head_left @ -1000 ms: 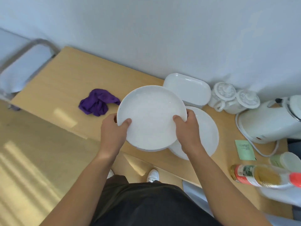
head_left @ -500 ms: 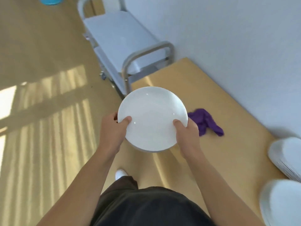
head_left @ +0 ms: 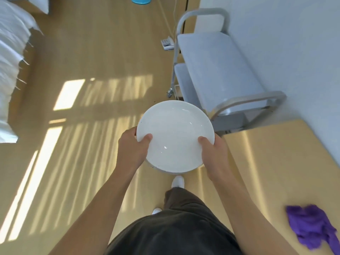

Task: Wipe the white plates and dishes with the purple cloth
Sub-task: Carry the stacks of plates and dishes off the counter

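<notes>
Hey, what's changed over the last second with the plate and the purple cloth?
The person turned left, carrying the white plate away from the other dishes, now out of view, towards the grey cart. The purple cloth stayed untouched on the table. The left hand and right hand kept gripping the plate's rim.
</notes>
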Demonstrator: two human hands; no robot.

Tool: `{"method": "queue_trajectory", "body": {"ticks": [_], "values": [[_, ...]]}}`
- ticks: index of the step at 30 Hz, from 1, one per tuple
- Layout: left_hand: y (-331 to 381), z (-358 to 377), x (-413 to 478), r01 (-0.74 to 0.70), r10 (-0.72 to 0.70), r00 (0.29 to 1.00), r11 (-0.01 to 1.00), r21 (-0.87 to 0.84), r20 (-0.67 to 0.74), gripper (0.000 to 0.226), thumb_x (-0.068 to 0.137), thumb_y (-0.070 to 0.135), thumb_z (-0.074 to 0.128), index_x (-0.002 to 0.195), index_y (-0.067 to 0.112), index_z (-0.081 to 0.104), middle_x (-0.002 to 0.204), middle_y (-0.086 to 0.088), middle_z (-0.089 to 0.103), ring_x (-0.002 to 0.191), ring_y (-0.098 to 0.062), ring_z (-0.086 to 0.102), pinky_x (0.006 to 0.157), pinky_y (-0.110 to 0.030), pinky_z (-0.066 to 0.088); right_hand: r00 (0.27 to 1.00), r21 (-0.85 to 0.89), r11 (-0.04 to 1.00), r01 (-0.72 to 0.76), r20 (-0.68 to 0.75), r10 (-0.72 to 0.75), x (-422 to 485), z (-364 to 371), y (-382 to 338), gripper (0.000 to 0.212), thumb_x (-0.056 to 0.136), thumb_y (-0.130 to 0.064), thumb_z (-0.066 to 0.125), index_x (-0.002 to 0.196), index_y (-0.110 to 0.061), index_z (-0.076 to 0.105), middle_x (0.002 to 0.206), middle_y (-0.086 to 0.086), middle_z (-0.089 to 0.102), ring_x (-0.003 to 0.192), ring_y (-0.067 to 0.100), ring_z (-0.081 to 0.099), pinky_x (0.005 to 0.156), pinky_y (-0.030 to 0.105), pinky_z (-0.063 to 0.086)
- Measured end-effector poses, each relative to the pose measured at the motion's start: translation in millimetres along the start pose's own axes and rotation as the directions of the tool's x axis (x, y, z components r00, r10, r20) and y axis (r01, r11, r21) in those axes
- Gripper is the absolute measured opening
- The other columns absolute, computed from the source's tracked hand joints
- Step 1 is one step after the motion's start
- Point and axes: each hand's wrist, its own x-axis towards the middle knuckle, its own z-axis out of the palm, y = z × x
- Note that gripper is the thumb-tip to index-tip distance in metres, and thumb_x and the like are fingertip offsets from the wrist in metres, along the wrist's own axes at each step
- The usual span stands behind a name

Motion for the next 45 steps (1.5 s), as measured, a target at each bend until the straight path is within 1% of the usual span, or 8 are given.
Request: {"method": "queue_trajectory", "body": {"ticks": [10,16,20,27,32,37,42,45], "values": [[52,5,183,0.027,-0.024,0.999,0.987,0.158,-0.022,0.011,0.091,0.019,0.061,0.096,0.015,0.07,0.087,0.004,0.071,0.082,-0.012,0.066,0.058,-0.024,0.043,0.989,-0.219,0.97,0.103,0.125,-0.077,174,88,-78,0.027,0.1,-0.019,0.046,0.126,-0.02,0.055,0.1,-0.008,0.059,0.087,0.004,0.055,0.059,0.018,0.043],[94,15,284,0.011,-0.007,1.0,0.987,0.159,-0.029,0.009,0.091,0.018,0.061,0.091,0.013,0.069,0.085,0.003,0.07,0.077,-0.006,0.063,0.058,-0.023,0.042,0.984,-0.217,0.968,0.13,0.15,-0.098,261,123,-138,0.03,0.097,-0.015,0.046,0.125,-0.016,0.058,0.102,-0.006,0.064,0.09,0.006,0.06,0.061,0.019,0.046],[116,24,364,-0.016,0.013,1.0,0.979,0.201,0.019,0.01,0.092,0.018,0.061,0.087,0.01,0.065,0.08,0.002,0.066,0.072,-0.007,0.059,0.056,-0.023,0.039,0.99,-0.239,0.964,0.12,0.103,-0.097,319,151,-161,0.023,0.098,-0.015,0.046,0.116,-0.014,0.059,0.094,-0.01,0.062,0.082,0.002,0.058,0.05,0.009,0.042],[155,53,519,-0.156,0.102,0.976,0.943,0.294,0.191,0.011,0.093,0.022,0.06,0.096,0.013,0.066,0.087,0.003,0.065,0.079,-0.016,0.059,0.058,-0.024,0.04,0.996,-0.178,0.984,0.0,-0.093,-0.017,424,203,-200,0.025,0.097,-0.016,0.048,0.119,-0.014,0.061,0.096,-0.01,0.063,0.084,0.003,0.058,0.06,0.018,0.041],[204,92,609,-0.305,0.17,0.906,0.898,0.317,0.389,0.014,0.092,0.022,0.063,0.099,0.011,0.067,0.086,0.003,0.066,0.076,-0.016,0.06,0.057,-0.023,0.042,0.954,-0.053,0.992,-0.116,-0.285,0.096,467,215,-219,0.021,0.098,-0.018,0.048,0.117,-0.017,0.058,0.099,-0.009,0.062,0.087,0.006,0.059,0.061,0.019,0.044],[246,161,657,-0.433,0.189,0.788,0.847,0.309,0.586,0.009,0.093,0.024,0.063,0.096,0.015,0.064,0.084,0.002,0.065,0.068,-0.007,0.057,0.041,-0.013,0.034,0.865,0.05,0.982,-0.18,-0.467,0.183,509,195,-224,0.015,0.098,-0.019,0.048,0.109,-0.023,0.057,0.098,-0.011,0.062,0.086,0.009,0.061,0.056,0.017,0.045],[276,239,693,-0.435,0.162,0.687,0.872,0.223,0.708,0.012,0.093,0.018,0.064,0.103,0.015,0.069,0.088,0.009,0.067,0.081,-0.01,0.064,0.056,-0.021,0.042,0.812,0.072,0.977,-0.203,-0.545,0.209,558,163,-227,0.016,0.1,-0.017,0.047,0.113,-0.022,0.055,0.099,-0.011,0.06,0.089,0.006,0.058,0.067,0.022,0.046],[292,279,709,-0.453,0.173,0.629,0.874,0.177,0.758,0.017,0.093,0.017,0.064,0.109,0.013,0.069,0.095,0.004,0.07,0.087,-0.014,0.065,0.062,-0.024,0.047,0.796,0.088,0.971,-0.224,-0.558,0.235,588,143,-230,0.025,0.1,-0.02,0.046,0.124,-0.019,0.055,0.105,-0.008,0.06,0.094,0.009,0.058,0.078,0.031,0.05]]}}
